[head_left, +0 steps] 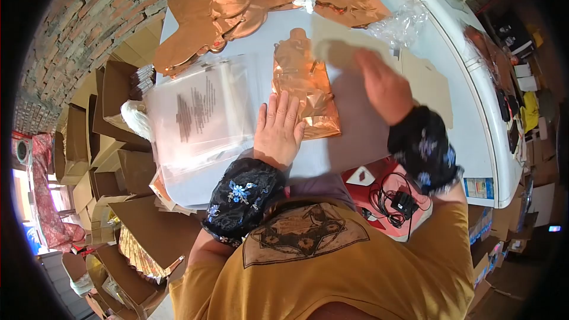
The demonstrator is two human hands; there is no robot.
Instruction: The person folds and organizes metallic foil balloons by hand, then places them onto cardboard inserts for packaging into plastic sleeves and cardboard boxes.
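My left hand lies flat, fingers stretched, on the lower left part of a copper-coloured foil balloon folded into a narrow strip. The strip's rounded tab points away from me, and its surface is creased and shiny. To the right my right hand is held apart from the foil, fingers straight and together, slightly blurred, with nothing seen in it. Its shadow falls across the table and a beige card sheet. Just left of my left hand is a stack of clear plastic bags with printed text.
More flat copper foil balloons cover the table's far side, with a white string bundle on them. Crumpled clear plastic lies at the far right. Cardboard boxes crowd the left. A black cable with adapter sits near my body.
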